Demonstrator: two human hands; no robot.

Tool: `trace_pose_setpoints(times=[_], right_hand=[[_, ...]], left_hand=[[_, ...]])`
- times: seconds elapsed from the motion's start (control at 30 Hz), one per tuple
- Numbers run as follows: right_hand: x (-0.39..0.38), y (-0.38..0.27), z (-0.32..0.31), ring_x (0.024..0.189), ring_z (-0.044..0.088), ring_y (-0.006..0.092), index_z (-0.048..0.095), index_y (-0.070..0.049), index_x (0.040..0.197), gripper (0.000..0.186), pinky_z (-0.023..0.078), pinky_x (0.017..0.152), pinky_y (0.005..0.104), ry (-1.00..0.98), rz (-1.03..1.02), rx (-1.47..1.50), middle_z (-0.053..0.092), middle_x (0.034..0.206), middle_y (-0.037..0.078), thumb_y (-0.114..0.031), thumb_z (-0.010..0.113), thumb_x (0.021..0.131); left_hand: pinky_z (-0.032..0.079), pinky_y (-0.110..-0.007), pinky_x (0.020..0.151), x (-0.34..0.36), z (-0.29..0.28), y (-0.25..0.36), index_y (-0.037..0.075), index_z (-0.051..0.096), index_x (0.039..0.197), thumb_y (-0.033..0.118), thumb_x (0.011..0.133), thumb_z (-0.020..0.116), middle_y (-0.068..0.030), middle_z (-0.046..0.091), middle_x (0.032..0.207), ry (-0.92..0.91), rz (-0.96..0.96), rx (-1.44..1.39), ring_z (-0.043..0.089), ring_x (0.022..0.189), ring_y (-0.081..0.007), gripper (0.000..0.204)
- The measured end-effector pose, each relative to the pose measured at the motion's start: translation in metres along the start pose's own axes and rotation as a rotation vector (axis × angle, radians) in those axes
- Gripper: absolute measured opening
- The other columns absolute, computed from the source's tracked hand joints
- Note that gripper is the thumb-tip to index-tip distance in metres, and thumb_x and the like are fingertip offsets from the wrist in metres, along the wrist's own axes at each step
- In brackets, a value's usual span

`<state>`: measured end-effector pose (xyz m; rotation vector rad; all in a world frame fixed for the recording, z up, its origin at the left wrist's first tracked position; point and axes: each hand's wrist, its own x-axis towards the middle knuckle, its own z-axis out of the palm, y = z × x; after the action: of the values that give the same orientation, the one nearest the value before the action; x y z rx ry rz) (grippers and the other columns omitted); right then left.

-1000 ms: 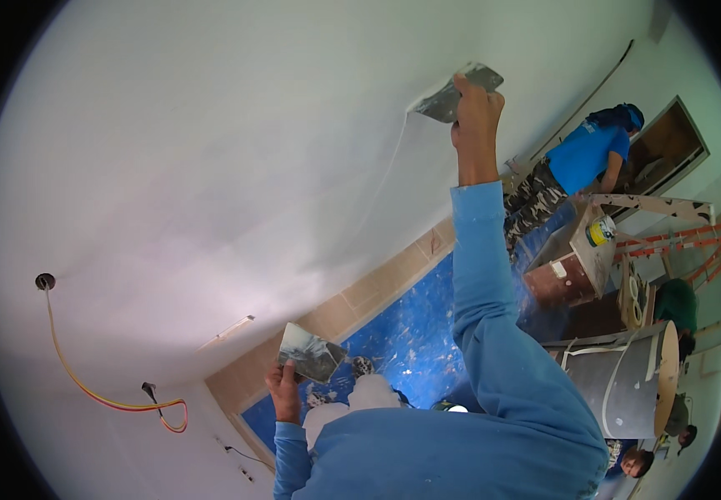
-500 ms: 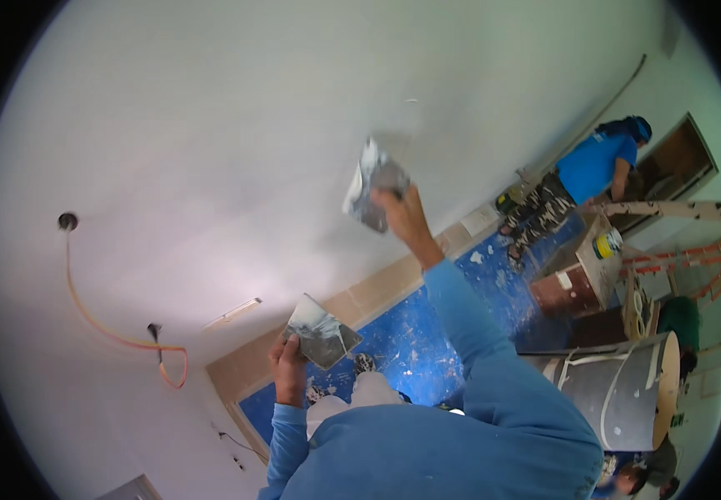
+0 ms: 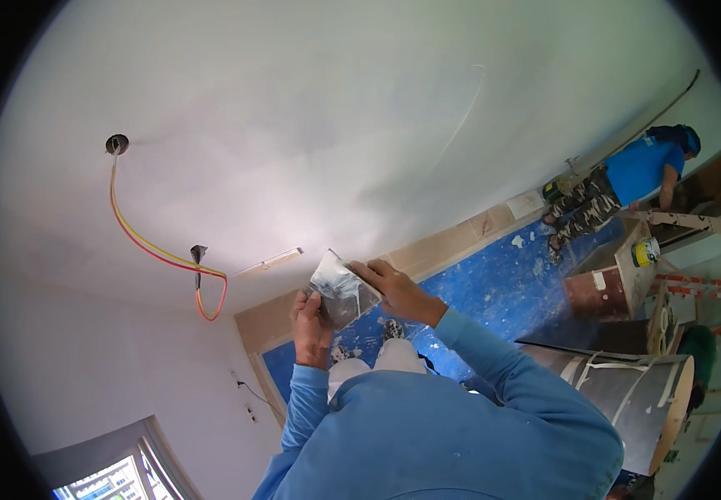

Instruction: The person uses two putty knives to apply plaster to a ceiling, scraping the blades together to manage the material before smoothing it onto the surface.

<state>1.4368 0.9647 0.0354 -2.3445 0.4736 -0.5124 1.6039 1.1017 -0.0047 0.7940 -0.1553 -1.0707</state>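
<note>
My left hand (image 3: 310,329) grips a flat metal plate (image 3: 339,292) with white paste on it, held low in front of the white wall (image 3: 319,150). My right hand (image 3: 402,292) is closed on a second metal blade, now seen nearly edge-on against the plate's right side and largely hidden by my fingers. A thin curved line marks the wall above. Red and yellow wires (image 3: 169,258) hang from a round hole (image 3: 117,143) to my upper left.
At right, a person in a blue T-shirt (image 3: 639,171) bends beside a wooden box (image 3: 589,296) with a bucket (image 3: 645,252). A large grey cylinder (image 3: 618,412) and orange ladder (image 3: 689,283) stand nearby. Blue sheeting (image 3: 477,275) covers the floor. A window (image 3: 98,483) is lower left.
My right hand and blade have come down from high on the wall to the plate in my left hand. The view has shifted, moving the wires rightward and revealing more window.
</note>
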Motion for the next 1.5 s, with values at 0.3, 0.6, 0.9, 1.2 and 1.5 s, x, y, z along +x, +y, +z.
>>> trace_pose_setpoints(times=[0.3,0.6,0.9,1.2,1.5], right_hand=[[-0.003,0.082,-0.014,0.099,0.067,0.0288,0.060,0.006,0.110,0.029,0.055,0.091,0.0420,0.590,0.710,1.472,0.066,0.105,0.016,-0.009,0.057,0.086],[0.010,0.041,0.011,0.103,0.066,0.0251,0.056,0.000,0.121,0.038,0.053,0.095,0.0400,0.301,0.507,1.880,0.065,0.110,0.012,0.000,0.066,0.085],[0.016,0.133,0.003,0.108,0.065,0.0303,0.055,0.001,0.122,0.032,0.057,0.089,0.0504,0.631,0.503,1.893,0.063,0.116,0.015,-0.017,0.060,0.096],[0.014,0.303,0.102,0.095,0.063,0.0337,0.055,0.008,0.118,0.032,0.051,0.081,0.0432,0.942,0.701,0.599,0.063,0.100,0.022,-0.010,0.049,0.093],[0.106,0.334,0.142,0.092,0.057,0.0453,0.051,0.011,0.119,0.033,0.047,0.082,0.0470,1.079,0.717,0.385,0.058,0.100,0.028,-0.009,0.052,0.093]], left_hand=[[0.057,-0.032,0.078,-0.003,0.023,0.018,0.002,0.054,0.129,0.026,0.101,0.054,-0.0071,0.064,0.110,0.094,0.431,0.462,0.063,0.094,-0.0159,0.036],[0.053,-0.040,0.068,0.006,0.043,0.026,0.006,0.060,0.127,-0.010,0.080,0.052,-0.0229,0.067,0.097,-0.378,0.759,1.526,0.067,0.081,-0.0378,0.050],[0.053,-0.033,0.056,0.007,-0.036,0.004,-0.001,0.060,0.104,0.010,0.093,0.054,-0.0180,0.067,0.083,0.227,0.539,1.430,0.067,0.069,-0.0268,0.017],[0.056,-0.028,0.057,-0.049,-0.050,-0.025,0.000,0.060,0.099,0.019,0.098,0.053,-0.0082,0.064,0.090,0.446,0.012,1.000,0.062,0.072,-0.0134,0.021],[0.058,-0.032,0.062,-0.057,-0.031,-0.041,-0.001,0.061,0.099,0.016,0.098,0.052,-0.0079,0.064,0.088,0.517,0.000,0.879,0.063,0.073,-0.0148,0.019]])
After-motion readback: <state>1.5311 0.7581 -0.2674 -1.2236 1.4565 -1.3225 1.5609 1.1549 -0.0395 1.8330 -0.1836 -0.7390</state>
